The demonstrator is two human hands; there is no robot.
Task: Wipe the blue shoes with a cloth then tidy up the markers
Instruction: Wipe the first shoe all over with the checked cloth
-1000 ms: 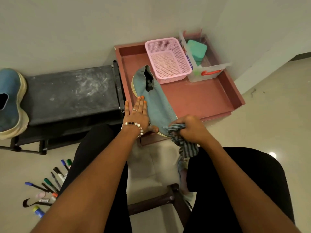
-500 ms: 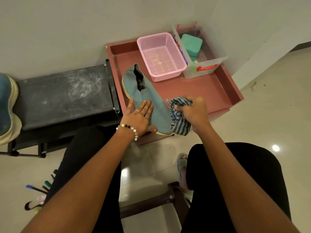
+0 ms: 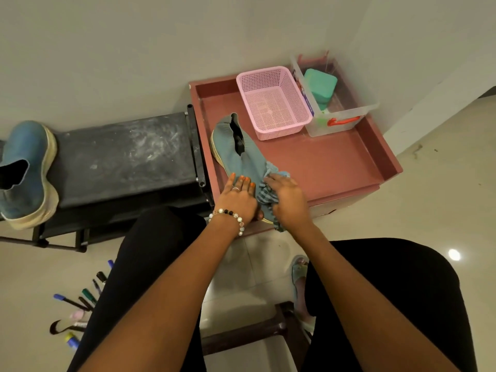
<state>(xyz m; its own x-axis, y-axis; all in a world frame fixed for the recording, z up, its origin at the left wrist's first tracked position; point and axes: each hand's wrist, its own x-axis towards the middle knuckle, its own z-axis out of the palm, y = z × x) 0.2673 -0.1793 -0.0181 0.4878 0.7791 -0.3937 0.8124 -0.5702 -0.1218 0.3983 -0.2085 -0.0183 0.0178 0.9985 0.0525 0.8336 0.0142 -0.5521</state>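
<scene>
Standing beside the seated person, an onlooker would have judged the job to be in its first stage. At the far left, the second blue shoe point(image 3: 25, 173) lay on its side on the dark bench point(image 3: 120, 157), well apart from both hands; whether it had been wiped could not be told. Below it, on the floor beside the person's left leg, the markers point(image 3: 80, 304) lay scattered and loose, some hidden behind the leg, so the tidying step was judged not yet begun.

Further right, the left hand point(image 3: 239, 194) lay flat on the toe end of the first blue shoe point(image 3: 241, 154), fingers straight and spread, pressing it down and gripping nothing. The shoe rested in the near left corner of the red tray point(image 3: 335, 162), its toe reaching the front rim. Just beside the left hand, the right hand point(image 3: 288, 200) pressed the striped cloth point(image 3: 265, 194) against the shoe's upper; the fingers curved over the bunched fabric and held it. Wiping of this shoe was therefore judged to be in progress.

At the back of the tray stood a pink basket point(image 3: 273, 103), nothing visible inside, touching a clear box point(image 3: 341, 114) that held a green block point(image 3: 320, 84). Either container might have suited the markers, but the pictures did not settle which.
</scene>
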